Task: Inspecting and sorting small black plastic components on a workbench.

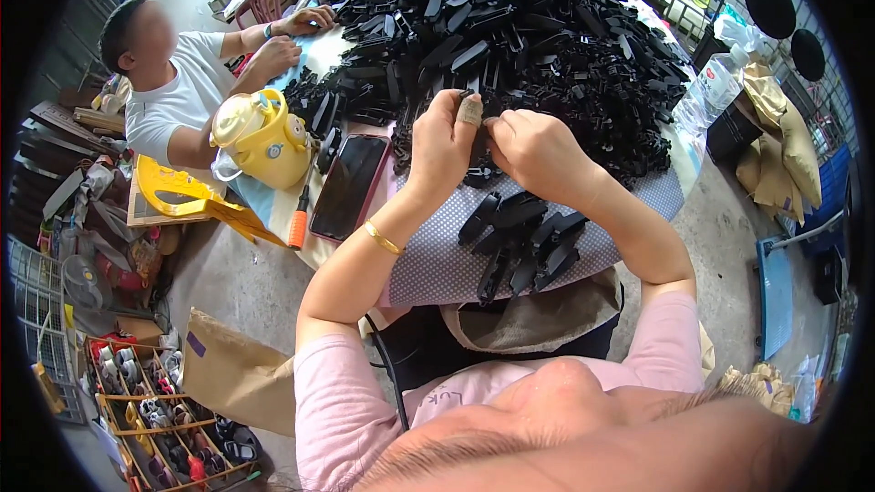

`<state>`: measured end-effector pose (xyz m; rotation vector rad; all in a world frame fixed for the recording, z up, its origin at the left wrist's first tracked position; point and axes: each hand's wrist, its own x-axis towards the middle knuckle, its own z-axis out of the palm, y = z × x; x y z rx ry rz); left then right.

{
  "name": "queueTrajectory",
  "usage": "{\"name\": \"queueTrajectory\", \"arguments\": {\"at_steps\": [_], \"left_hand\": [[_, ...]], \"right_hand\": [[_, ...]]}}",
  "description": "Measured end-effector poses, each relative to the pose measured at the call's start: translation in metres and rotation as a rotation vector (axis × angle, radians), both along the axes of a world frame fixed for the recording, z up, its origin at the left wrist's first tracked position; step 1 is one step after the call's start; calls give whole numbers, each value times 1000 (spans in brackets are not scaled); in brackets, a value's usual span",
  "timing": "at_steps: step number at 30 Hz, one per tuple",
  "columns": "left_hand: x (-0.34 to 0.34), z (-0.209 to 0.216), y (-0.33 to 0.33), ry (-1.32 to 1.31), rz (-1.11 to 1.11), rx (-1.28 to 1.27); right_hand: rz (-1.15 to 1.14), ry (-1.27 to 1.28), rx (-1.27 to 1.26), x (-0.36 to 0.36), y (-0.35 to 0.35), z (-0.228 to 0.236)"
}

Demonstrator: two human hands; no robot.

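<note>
Both hands are raised in front of a large pile of black plastic parts (538, 27). My left hand (436, 141) is closed, with a tan wrap round one digit, pinching a black plastic part (467, 93) whose tip shows above the fingers. Close beside it, my right hand (542, 148) has its fingers pressed together; what they hold is hidden. Below the hands, on a dotted cloth (428, 260), lies a small group of longer black clip-like parts (524, 237). Smaller black pieces (629, 128) are heaped right behind my right hand.
Left of my forearm lie a phone (351, 187) and an orange-handled tool (299, 219), with a yellow lidded pot (264, 141) beyond. A co-worker in a white shirt (178, 96) sits at the far left. A clear plastic bottle (706, 91) stands at the right edge.
</note>
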<state>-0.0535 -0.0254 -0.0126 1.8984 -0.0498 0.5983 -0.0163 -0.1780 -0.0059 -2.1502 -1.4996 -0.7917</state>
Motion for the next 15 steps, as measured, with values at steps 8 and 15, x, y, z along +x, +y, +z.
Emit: {"name": "queueTrajectory", "arguments": {"at_steps": [8,15], "left_hand": [[-4,-1,-2,45,48,-119],[3,-9,7,-69,172,-21]], "right_hand": [[46,247,-9,-14,4,-3],[-13,458,-80,-8,1,-2]]}}
